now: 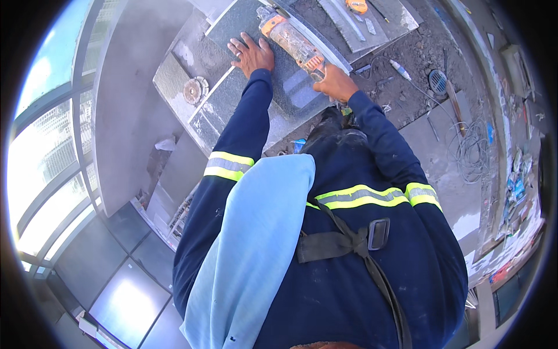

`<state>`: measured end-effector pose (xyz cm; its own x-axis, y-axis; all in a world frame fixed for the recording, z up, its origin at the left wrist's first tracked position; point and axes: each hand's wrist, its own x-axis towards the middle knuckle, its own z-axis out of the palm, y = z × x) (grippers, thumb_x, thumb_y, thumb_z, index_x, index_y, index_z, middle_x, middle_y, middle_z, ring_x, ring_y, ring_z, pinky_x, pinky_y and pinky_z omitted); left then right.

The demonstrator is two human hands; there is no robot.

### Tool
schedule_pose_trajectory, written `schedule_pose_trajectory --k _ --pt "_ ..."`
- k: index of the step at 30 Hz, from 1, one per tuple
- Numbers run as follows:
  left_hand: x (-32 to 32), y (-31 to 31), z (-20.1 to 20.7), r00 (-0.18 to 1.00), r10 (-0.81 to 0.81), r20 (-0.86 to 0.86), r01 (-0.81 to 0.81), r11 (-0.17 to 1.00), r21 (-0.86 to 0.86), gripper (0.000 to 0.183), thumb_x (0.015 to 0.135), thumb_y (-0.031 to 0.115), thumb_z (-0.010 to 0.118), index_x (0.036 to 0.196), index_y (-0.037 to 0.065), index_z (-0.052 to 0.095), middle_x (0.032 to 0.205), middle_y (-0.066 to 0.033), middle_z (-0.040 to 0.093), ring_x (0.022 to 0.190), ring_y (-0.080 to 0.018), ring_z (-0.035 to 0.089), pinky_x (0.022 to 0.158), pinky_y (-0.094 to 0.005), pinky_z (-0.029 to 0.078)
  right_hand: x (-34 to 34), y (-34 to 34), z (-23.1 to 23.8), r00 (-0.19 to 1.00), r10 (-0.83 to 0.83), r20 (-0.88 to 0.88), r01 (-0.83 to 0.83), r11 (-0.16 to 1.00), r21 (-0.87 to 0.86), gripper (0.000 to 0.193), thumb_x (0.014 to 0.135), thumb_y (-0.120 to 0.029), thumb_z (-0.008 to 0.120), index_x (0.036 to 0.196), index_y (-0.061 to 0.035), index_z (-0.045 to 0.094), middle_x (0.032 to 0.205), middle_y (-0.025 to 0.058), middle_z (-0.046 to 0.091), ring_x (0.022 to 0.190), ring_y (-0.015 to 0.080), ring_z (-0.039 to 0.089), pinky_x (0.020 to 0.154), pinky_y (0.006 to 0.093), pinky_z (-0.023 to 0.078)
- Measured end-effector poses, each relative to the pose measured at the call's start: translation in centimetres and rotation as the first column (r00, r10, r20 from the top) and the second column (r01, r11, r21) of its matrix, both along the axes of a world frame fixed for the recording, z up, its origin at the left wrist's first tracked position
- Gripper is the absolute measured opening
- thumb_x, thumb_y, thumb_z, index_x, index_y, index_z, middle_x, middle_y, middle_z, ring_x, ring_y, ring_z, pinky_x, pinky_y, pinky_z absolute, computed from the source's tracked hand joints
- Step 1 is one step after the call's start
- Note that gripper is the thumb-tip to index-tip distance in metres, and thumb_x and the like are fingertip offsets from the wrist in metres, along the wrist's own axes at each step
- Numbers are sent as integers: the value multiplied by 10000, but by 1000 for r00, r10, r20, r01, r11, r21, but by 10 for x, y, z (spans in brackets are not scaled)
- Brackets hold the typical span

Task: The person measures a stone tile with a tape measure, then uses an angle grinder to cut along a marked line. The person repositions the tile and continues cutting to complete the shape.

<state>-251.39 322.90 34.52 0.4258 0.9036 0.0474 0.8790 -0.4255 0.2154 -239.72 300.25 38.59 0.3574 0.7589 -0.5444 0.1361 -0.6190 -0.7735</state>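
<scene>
My right hand point(337, 84) is wrapped round the rear end of a dusty orange angle grinder point(290, 42). The tool lies across a grey stone slab point(285, 78), its head pointing away from me toward the far edge. The grinder's disc cannot be made out. My left hand point(254, 56) rests flat on the slab to the left of the grinder, fingers spread and a ring on one of them. Further left, a round dusty disc point(196, 91) sits on another piece of stone.
Beyond the grinder lie an orange tape measure point(357, 6) and pale strips point(343, 20). On the right are a cable connector point(400, 70), a round drain grate point(437, 81) and a coil of wire point(471, 148). Dust hangs near the curved wall point(131, 87) at left, beside windows.
</scene>
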Motion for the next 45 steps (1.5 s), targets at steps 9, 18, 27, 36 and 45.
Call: schedule_pose_trajectory --k 9,18,27,36,45 --pt "5 9 -8 1000 9 -6 -9 1000 7 724 1043 496 406 1624 88 265 1691 -273 163 1594 -424 86 1184 -700 218 5 4 -6 999 -5 42 6 1000 -9 606 733 -316 780 1132 112 624 985 299 723 938 409 729 854 458 554" --pt "6 7 -4 1000 10 1 -10 1000 -14 726 1045 483 417 1629 88 246 1692 -278 150 1597 -416 73 1186 -700 214 5 1 0 997 24 78 -21 999 -43 609 749 -319 771 1147 112 606 1000 292 724 936 411 732 861 462 550" --pt "8 7 -1 1000 18 0 -18 999 -41 725 1049 471 409 1635 82 235 1692 -288 138 1597 -423 61 1195 -701 198 2 -4 3 987 17 158 -14 1000 -19 586 764 -319 757 1146 95 594 998 273 728 831 379 745 796 456 555" --pt "10 3 3 1000 14 -10 -15 999 -39 717 1055 454 409 1632 66 238 1693 -294 124 1596 -432 46 1180 -715 206 5 7 -2 999 8 50 -8 1000 11 489 761 -251 730 1055 119 606 788 232 711 571 309 704 595 427 551" --pt "9 4 -1 1000 7 -11 -7 1000 -25 718 1053 449 417 1631 61 243 1691 -298 128 1597 -431 40 1174 -723 209 11 9 9 998 -1 -62 2 999 32 480 755 -226 729 1029 150 606 777 221 701 533 289 681 538 406 536"
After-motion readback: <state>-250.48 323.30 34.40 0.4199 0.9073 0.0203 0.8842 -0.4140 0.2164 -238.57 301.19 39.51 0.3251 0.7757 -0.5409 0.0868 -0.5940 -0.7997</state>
